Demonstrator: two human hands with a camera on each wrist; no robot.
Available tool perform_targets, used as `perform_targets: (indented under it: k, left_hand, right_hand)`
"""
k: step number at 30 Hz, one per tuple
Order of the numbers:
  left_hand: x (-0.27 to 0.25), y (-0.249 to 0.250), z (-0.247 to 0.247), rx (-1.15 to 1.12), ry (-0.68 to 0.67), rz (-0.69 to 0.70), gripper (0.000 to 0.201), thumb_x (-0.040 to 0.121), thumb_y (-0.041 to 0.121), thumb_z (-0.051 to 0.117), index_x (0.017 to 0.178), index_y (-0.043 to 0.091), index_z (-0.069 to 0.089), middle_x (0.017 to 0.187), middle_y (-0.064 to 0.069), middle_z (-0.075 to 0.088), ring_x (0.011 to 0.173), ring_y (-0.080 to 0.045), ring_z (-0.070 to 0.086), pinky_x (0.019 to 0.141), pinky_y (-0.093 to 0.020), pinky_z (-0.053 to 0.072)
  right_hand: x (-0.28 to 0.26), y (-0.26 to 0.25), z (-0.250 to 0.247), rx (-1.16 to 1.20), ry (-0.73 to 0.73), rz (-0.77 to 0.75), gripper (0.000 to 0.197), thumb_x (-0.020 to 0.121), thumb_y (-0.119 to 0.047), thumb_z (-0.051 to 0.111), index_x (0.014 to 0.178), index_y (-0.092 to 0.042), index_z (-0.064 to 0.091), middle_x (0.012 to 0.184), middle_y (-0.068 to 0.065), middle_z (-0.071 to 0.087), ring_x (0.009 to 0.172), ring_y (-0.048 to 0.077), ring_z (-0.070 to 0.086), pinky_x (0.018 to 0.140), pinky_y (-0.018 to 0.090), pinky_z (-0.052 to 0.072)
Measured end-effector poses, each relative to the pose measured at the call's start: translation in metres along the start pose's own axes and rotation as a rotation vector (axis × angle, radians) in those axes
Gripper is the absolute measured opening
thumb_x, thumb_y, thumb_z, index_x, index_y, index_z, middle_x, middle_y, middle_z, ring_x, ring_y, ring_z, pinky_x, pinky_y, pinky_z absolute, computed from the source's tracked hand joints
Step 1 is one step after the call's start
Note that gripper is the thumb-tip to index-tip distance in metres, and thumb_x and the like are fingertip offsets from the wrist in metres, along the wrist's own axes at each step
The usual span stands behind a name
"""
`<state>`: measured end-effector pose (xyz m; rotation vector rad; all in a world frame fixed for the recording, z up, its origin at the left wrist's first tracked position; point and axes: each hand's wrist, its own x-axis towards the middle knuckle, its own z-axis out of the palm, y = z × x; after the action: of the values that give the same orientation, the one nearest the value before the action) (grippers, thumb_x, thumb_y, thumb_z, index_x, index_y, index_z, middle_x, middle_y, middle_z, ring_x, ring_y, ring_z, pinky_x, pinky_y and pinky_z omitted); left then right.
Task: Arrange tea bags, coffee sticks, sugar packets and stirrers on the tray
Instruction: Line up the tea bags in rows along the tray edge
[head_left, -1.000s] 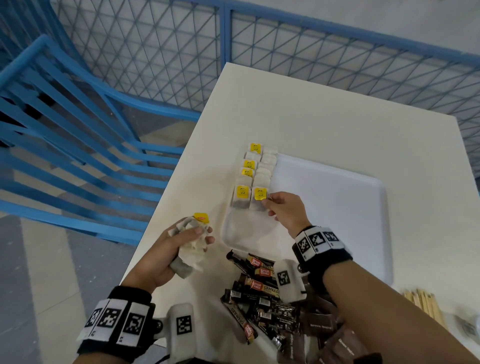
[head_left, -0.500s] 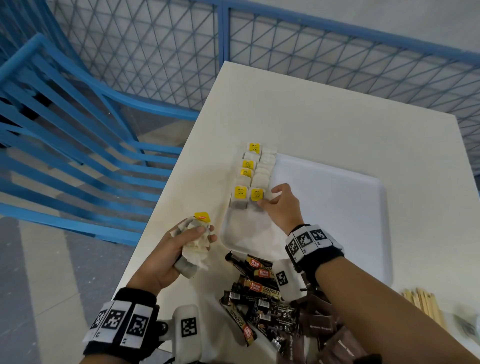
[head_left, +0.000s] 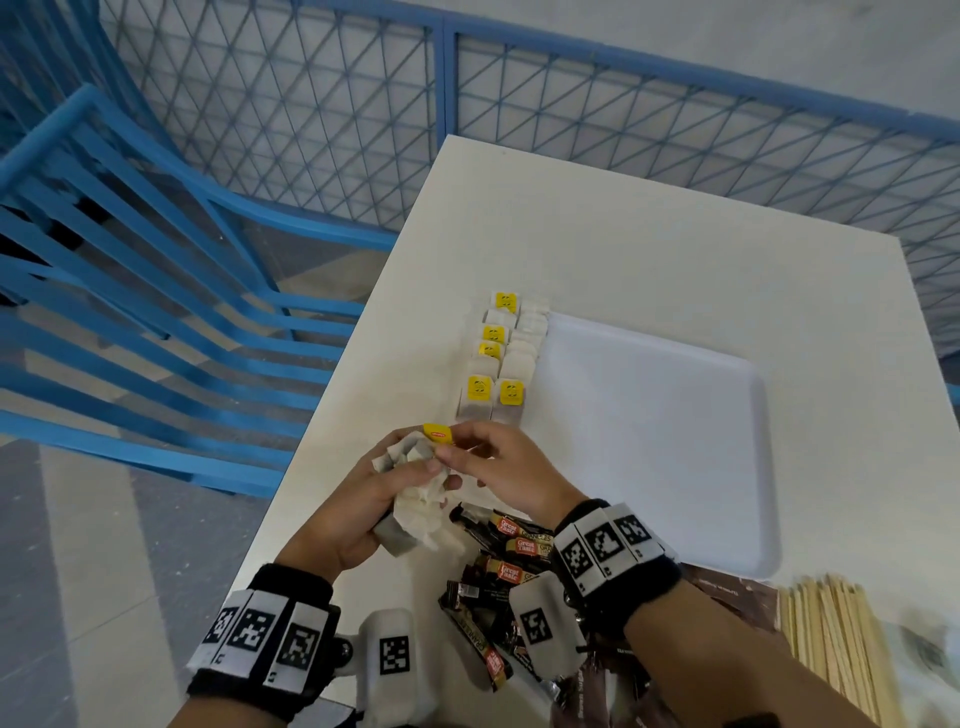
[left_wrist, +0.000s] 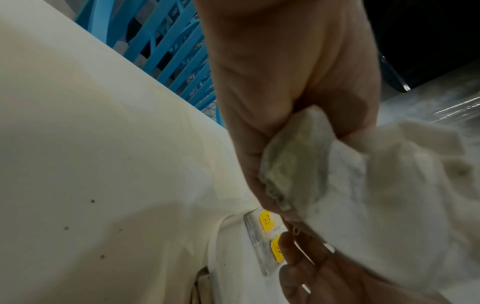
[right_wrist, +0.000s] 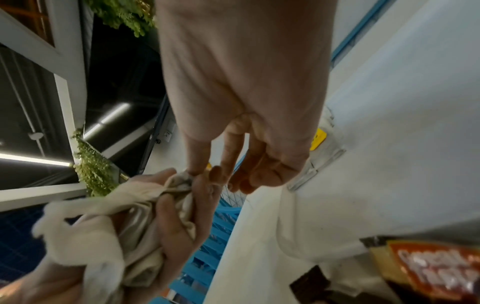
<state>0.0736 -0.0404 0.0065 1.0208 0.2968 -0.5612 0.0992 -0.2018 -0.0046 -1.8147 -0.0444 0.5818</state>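
My left hand (head_left: 363, 512) grips a crumpled bunch of tea bags (head_left: 415, 499) over the table's near left edge; the bunch fills the left wrist view (left_wrist: 363, 185). My right hand (head_left: 470, 454) meets it, thumb and forefinger pinching one tea bag at the top of the bunch (right_wrist: 182, 181), beside its yellow tag (head_left: 438, 434). Two rows of tea bags (head_left: 501, 364) with yellow tags lie along the left side of the white tray (head_left: 649, 441). Dark coffee sticks (head_left: 504, 566) are piled in front of the tray, under my right wrist.
Wooden stirrers (head_left: 831, 644) lie at the near right, with brown packets (head_left: 727, 590) beside them. A blue slatted chair (head_left: 156, 270) stands left of the white table (head_left: 623, 234). A blue mesh fence (head_left: 519, 104) runs behind it.
My right hand has left the tea bag rows on the tray and come back to the bunch in my left hand, where it now pinches a bag. The left hand has shifted slightly right.
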Motion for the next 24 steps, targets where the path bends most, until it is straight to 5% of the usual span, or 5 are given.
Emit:
perform_targets:
  k: [3, 6, 16, 20, 24]
  left_hand:
    - [-0.002, 0.000, 0.001, 0.000, 0.011, -0.014, 0.052, 0.070, 0.004, 0.063, 0.120, 0.002, 0.049, 0.092, -0.014, 0.066, 0.078, -0.029, 0.068, 0.056, -0.030, 0.054]
    - [-0.003, 0.000, 0.003, 0.021, -0.011, -0.020, 0.053, 0.072, 0.005, 0.063, 0.123, 0.002, 0.049, 0.098, -0.015, 0.066, 0.081, -0.031, 0.068, 0.057, -0.031, 0.053]
    - [-0.008, 0.004, 0.003, 0.035, -0.030, -0.048, 0.028, 0.086, 0.000, 0.053, 0.112, 0.008, 0.056, 0.102, -0.015, 0.068, 0.078, -0.028, 0.069, 0.049, -0.025, 0.050]
    - [-0.008, 0.003, 0.005, 0.056, -0.029, -0.037, 0.031, 0.085, 0.000, 0.055, 0.116, 0.006, 0.055, 0.101, -0.018, 0.064, 0.075, -0.025, 0.068, 0.049, -0.025, 0.050]
    - [-0.007, 0.001, 0.005, 0.080, -0.015, -0.053, 0.033, 0.074, 0.005, 0.061, 0.107, 0.007, 0.058, 0.094, -0.016, 0.066, 0.074, -0.025, 0.068, 0.053, -0.026, 0.052]
  right_hand:
    - [-0.002, -0.001, 0.000, 0.114, 0.071, 0.024, 0.003, 0.088, -0.019, 0.062, 0.090, -0.016, 0.063, 0.078, -0.007, 0.060, 0.069, 0.002, 0.055, 0.056, 0.009, 0.041]
    - [-0.005, -0.002, -0.003, 0.203, 0.106, 0.031, 0.008, 0.089, -0.014, 0.060, 0.082, -0.017, 0.061, 0.073, -0.003, 0.061, 0.064, 0.003, 0.056, 0.056, 0.013, 0.044]
    - [-0.013, -0.011, -0.016, 0.483, 0.074, 0.073, 0.008, 0.094, -0.016, 0.052, 0.095, -0.009, 0.054, 0.086, 0.003, 0.065, 0.071, 0.015, 0.066, 0.068, 0.027, 0.052]
    - [-0.016, -0.014, -0.016, 0.527, -0.017, 0.082, 0.033, 0.095, -0.032, 0.045, 0.108, -0.004, 0.055, 0.093, 0.007, 0.066, 0.077, 0.020, 0.065, 0.070, 0.026, 0.051]
    - [-0.013, -0.010, -0.015, 0.426, 0.038, 0.048, 0.005, 0.090, -0.009, 0.057, 0.095, -0.009, 0.056, 0.086, 0.011, 0.063, 0.069, 0.016, 0.062, 0.065, 0.022, 0.052]
